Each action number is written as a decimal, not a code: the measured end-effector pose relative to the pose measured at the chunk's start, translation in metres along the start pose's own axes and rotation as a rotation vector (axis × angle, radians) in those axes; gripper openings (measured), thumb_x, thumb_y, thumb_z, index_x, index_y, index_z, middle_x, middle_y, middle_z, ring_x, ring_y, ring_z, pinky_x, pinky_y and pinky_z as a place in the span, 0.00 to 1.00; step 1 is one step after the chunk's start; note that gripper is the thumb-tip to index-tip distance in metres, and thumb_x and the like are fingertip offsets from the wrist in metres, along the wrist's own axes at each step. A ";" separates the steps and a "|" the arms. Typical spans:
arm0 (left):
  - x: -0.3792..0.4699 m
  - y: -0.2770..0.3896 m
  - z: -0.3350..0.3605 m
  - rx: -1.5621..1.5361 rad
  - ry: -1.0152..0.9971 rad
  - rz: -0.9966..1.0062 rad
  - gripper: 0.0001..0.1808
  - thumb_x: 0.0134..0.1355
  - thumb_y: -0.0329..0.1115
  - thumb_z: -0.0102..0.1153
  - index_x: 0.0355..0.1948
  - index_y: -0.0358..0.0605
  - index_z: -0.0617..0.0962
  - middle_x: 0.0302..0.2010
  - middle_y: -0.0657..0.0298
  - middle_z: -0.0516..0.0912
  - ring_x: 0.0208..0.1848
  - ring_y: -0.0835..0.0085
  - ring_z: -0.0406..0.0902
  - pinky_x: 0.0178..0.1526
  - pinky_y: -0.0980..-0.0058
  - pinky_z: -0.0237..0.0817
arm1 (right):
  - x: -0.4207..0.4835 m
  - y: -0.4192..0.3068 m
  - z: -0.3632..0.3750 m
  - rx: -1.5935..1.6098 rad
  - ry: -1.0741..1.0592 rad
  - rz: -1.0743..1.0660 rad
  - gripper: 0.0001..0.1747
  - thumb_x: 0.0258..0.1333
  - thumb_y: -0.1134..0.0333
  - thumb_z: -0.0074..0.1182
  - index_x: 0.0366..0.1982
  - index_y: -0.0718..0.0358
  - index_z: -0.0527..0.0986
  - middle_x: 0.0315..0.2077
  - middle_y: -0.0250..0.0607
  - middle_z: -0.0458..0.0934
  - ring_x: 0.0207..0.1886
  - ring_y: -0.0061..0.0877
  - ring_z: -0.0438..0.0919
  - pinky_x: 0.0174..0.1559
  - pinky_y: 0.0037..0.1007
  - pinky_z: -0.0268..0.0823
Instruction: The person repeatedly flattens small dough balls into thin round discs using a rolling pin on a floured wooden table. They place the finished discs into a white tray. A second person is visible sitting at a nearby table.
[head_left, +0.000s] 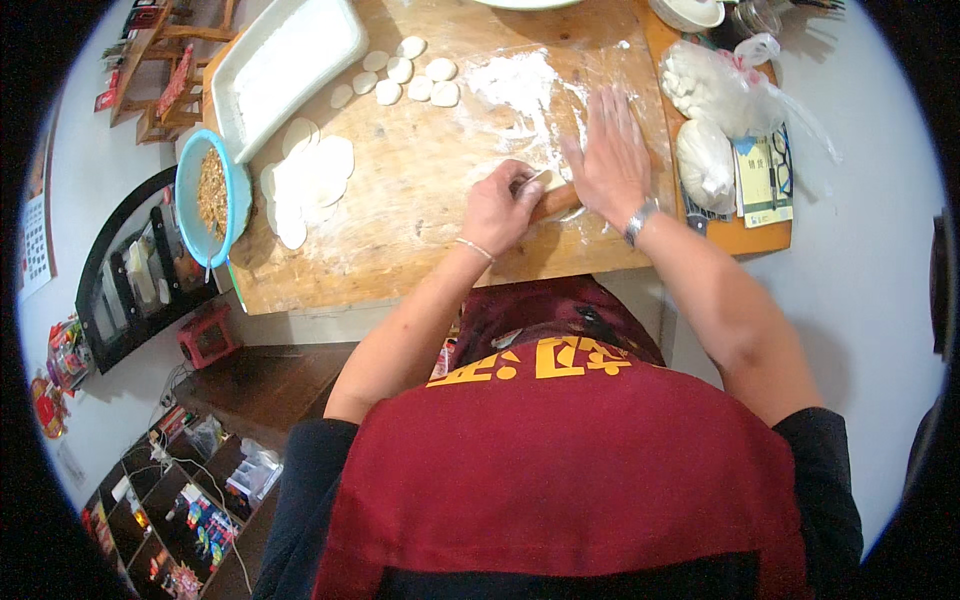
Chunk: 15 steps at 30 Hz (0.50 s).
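Note:
A short wooden rolling pin (555, 202) lies on the floured wooden board (397, 247) near its front edge. My left hand (504, 202) pinches the edge of a dough wrapper (551, 180) at the pin's left part. My right hand (616, 154) is flat with fingers extended, its palm heel on the pin's right end. Loose flour (517, 82) is spread beyond my hands. Several small flattened dough discs (400, 70) lie towards the back. Thin rolled wrappers (311, 176) overlap in a pile at the left.
A white tray (352, 26) dusted with flour stands at the back left. A blue bowl of filling (238, 195) with a spoon sits at the board's left edge. On the right are plastic bags (705, 165), a notepad (754, 202), glasses (782, 161) and a white bowl (694, 11).

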<state>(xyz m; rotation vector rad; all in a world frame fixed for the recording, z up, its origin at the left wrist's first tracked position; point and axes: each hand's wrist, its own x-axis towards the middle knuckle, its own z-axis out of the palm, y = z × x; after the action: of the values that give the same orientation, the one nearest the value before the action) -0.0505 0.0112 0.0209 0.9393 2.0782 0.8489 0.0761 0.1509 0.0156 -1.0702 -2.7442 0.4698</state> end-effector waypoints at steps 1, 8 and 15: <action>0.001 0.001 0.000 0.043 -0.017 -0.019 0.12 0.66 0.34 0.62 0.45 0.38 0.82 0.38 0.51 0.88 0.39 0.64 0.86 0.46 0.68 0.76 | -0.003 -0.003 -0.002 0.009 -0.003 0.002 0.43 0.65 0.52 0.52 0.69 0.76 0.57 0.71 0.61 0.56 0.77 0.45 0.51 0.77 0.43 0.40; -0.015 -0.011 -0.022 -0.267 0.218 -0.088 0.09 0.62 0.31 0.64 0.41 0.38 0.81 0.34 0.58 0.87 0.38 0.69 0.83 0.43 0.69 0.73 | -0.094 0.013 -0.006 -0.011 -0.036 -0.011 0.42 0.54 0.60 0.54 0.68 0.68 0.59 0.67 0.54 0.59 0.74 0.48 0.51 0.75 0.53 0.37; -0.029 -0.086 -0.092 -0.593 1.146 -0.717 0.07 0.67 0.28 0.61 0.43 0.35 0.80 0.39 0.58 0.82 0.41 0.69 0.80 0.46 0.70 0.73 | -0.100 0.023 0.010 -0.035 -0.003 -0.064 0.37 0.55 0.55 0.50 0.65 0.64 0.64 0.62 0.51 0.63 0.71 0.47 0.54 0.74 0.56 0.36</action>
<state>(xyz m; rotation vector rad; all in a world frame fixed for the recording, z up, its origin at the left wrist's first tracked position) -0.1395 -0.0828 0.0136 -0.7914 2.4579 1.6345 0.1615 0.0965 -0.0049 -0.9875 -2.7895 0.4161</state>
